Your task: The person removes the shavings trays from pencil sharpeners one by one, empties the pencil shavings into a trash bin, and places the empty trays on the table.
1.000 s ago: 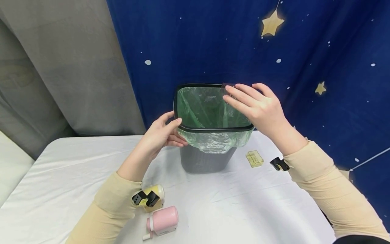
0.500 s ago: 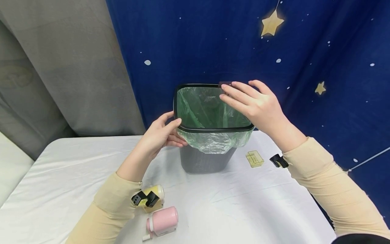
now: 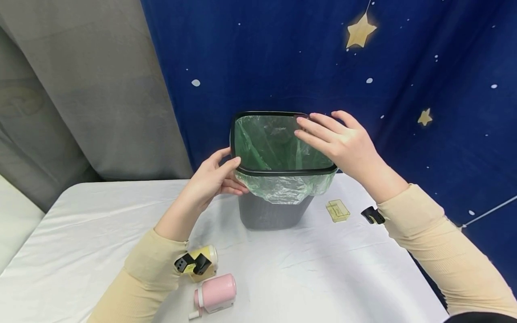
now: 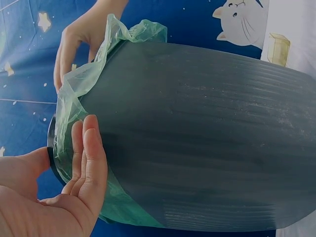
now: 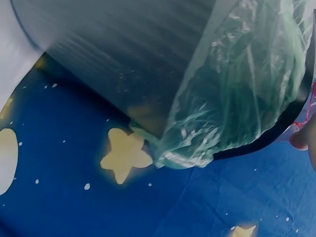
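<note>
A grey trash can (image 3: 270, 215) stands on the table, its black rim (image 3: 282, 172) holding down a translucent green garbage bag (image 3: 288, 190) that is folded over the outside. My left hand (image 3: 214, 175) grips the can's left side, thumb on the rim and fingers under it against the bag, as the left wrist view confirms. Above the far right of the opening, my right hand (image 3: 339, 139) pinches a thin clear plastic piece with red markings (image 5: 302, 118). Most of that piece is hidden behind the fingers, and its exact kind cannot be made out.
On the white-covered table (image 3: 315, 269), a small clear yellow box (image 3: 337, 211) sits right of the can. A pink bottle (image 3: 218, 291) lies near the left forearm, beside a yellow bottle (image 3: 205, 276) partly hidden by the wrist camera. A blue star-patterned curtain (image 3: 282, 54) hangs behind.
My right hand shifts slightly left and up, then back down to the right, and less of the clear piece shows above the rim. My left hand and the can stay put.
</note>
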The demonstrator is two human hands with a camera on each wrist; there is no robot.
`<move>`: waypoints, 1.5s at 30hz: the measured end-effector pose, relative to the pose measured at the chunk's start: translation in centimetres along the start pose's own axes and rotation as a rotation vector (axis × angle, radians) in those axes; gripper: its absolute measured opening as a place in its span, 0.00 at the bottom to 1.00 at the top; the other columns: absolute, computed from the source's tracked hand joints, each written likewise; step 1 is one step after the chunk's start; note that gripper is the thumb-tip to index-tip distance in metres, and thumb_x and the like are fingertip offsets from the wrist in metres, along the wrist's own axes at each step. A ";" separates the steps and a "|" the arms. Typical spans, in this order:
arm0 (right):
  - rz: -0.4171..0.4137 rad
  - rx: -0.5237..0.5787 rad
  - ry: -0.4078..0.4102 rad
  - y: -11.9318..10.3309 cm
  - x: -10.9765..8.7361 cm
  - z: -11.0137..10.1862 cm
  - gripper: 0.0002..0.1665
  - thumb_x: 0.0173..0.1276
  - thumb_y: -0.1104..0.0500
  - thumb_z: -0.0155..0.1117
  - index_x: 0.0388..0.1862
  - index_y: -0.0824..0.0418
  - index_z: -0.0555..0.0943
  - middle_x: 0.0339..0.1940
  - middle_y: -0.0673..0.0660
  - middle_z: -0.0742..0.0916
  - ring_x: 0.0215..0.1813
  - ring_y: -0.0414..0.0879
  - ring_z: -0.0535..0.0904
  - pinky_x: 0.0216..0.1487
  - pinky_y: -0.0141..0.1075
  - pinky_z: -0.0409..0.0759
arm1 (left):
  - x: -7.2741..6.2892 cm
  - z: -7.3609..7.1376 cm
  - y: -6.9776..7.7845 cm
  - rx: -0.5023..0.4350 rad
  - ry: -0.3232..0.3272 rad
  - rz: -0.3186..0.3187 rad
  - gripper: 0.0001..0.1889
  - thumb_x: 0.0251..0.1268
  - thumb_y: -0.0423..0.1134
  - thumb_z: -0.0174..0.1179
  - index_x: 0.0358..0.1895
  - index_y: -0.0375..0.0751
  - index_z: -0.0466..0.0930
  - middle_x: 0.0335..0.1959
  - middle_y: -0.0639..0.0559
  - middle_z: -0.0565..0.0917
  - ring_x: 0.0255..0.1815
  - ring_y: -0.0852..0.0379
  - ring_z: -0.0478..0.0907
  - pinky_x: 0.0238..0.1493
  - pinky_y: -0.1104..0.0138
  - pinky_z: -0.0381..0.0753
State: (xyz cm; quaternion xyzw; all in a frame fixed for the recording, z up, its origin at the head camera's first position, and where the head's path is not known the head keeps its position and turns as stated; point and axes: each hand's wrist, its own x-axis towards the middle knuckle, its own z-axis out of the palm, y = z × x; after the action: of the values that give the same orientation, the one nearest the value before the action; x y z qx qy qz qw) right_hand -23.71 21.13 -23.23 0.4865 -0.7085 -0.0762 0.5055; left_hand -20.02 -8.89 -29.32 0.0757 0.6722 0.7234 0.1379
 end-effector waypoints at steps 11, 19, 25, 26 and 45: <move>0.017 0.002 -0.078 0.5 -2.0 -0.2 0.23 0.71 0.74 0.48 0.57 0.57 0.81 0.58 0.54 0.82 0.56 0.52 0.78 0.50 0.53 0.74 | -0.1 0.1 -0.2 -0.008 -0.003 0.013 0.38 0.72 0.48 0.54 0.76 0.47 0.43 0.28 0.36 0.82 0.32 0.42 0.85 0.37 0.56 0.84; 0.026 0.011 -0.195 1.0 -4.1 0.1 0.24 0.70 0.74 0.47 0.59 0.59 0.79 0.60 0.56 0.80 0.59 0.54 0.76 0.51 0.55 0.72 | 0.1 0.1 -0.2 -0.001 -0.007 0.011 0.38 0.72 0.49 0.54 0.76 0.47 0.42 0.29 0.35 0.83 0.32 0.42 0.85 0.37 0.56 0.84; 0.027 0.007 -0.184 1.2 -4.2 0.5 0.23 0.70 0.74 0.49 0.60 0.60 0.79 0.60 0.56 0.80 0.60 0.54 0.76 0.52 0.55 0.72 | 0.2 0.1 -0.2 -0.004 -0.002 0.013 0.38 0.72 0.49 0.53 0.77 0.47 0.41 0.29 0.34 0.83 0.32 0.41 0.84 0.38 0.54 0.83; 0.028 0.005 -0.185 1.1 -4.2 0.5 0.24 0.70 0.74 0.49 0.60 0.60 0.79 0.61 0.56 0.80 0.60 0.54 0.75 0.52 0.55 0.72 | 0.2 0.1 -0.3 -0.006 -0.001 0.012 0.38 0.72 0.49 0.53 0.77 0.47 0.41 0.29 0.34 0.83 0.32 0.41 0.84 0.38 0.54 0.83; 0.013 0.016 -0.139 1.0 -3.1 0.1 0.24 0.75 0.72 0.42 0.60 0.58 0.79 0.61 0.56 0.80 0.60 0.54 0.76 0.51 0.54 0.72 | 0.0 0.1 -0.3 -0.006 0.004 0.009 0.39 0.72 0.50 0.54 0.76 0.48 0.42 0.29 0.35 0.83 0.32 0.42 0.85 0.39 0.54 0.83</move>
State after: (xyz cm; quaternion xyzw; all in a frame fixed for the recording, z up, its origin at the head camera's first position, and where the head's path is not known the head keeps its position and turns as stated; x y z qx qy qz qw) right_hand -24.37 24.00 -24.72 0.4796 -0.7455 -0.1007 0.4518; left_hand -20.00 -8.74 -29.57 0.0770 0.6701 0.7260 0.1336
